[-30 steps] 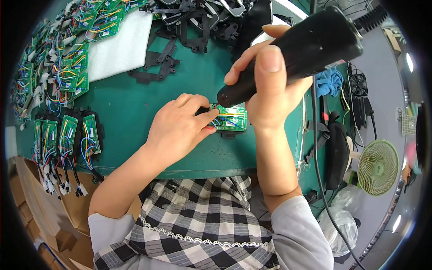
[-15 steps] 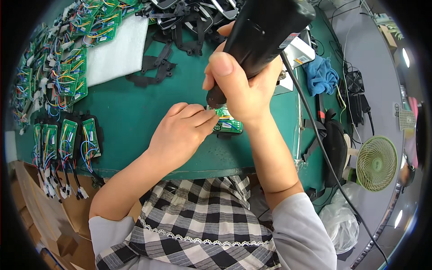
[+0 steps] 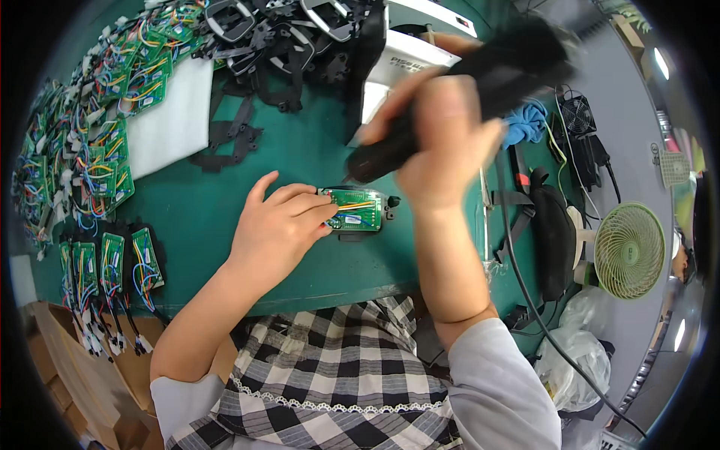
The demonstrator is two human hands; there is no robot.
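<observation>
R hand [image 3: 442, 154], blk tool [image 3: 514, 71] – blurry

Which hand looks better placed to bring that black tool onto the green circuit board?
Probably the right hand: it grips the black tool, whose narrow end is near the green circuit board. The left hand is at the board's left end, holding no tool.

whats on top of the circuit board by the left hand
Yellow wires and blue wiring cross the green circuit board. The left hand hides part of its left end; what lies beneath there cannot be seen.
</observation>
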